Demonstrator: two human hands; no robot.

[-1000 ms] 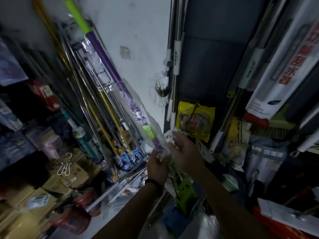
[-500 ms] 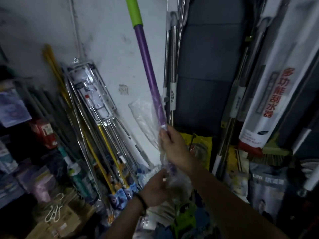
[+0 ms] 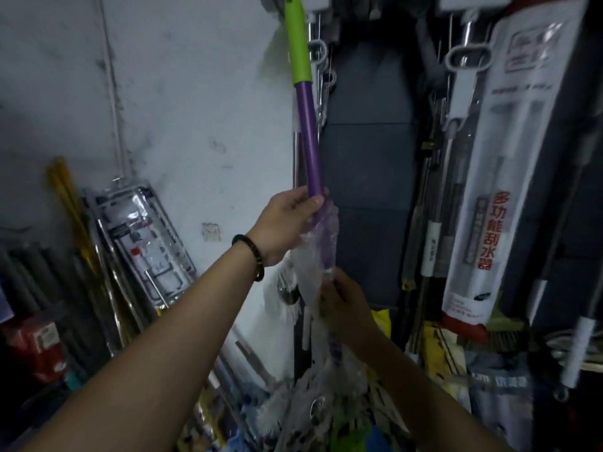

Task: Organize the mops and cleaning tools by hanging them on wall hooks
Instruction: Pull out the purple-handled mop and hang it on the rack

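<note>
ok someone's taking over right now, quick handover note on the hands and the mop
Left hand: gripping the purple mop handle just above its plastic wrap.
Right hand: lower down, holding the handle through the wrap.
Mop: upright against the wall, green grip up near the hanging loops; its top runs out of view.
Done: mop raised.
Left: whether it is hooked cannot be seen; hook it, then hang the leaning poles.

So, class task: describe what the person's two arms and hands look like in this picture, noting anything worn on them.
Both forearms are bare, with no sleeves in view and no gloves on the hands. The left hand has a dark beaded bracelet round its wrist. The right hand shows no bracelet, watch or ring that can be made out in this dim light.
</note>
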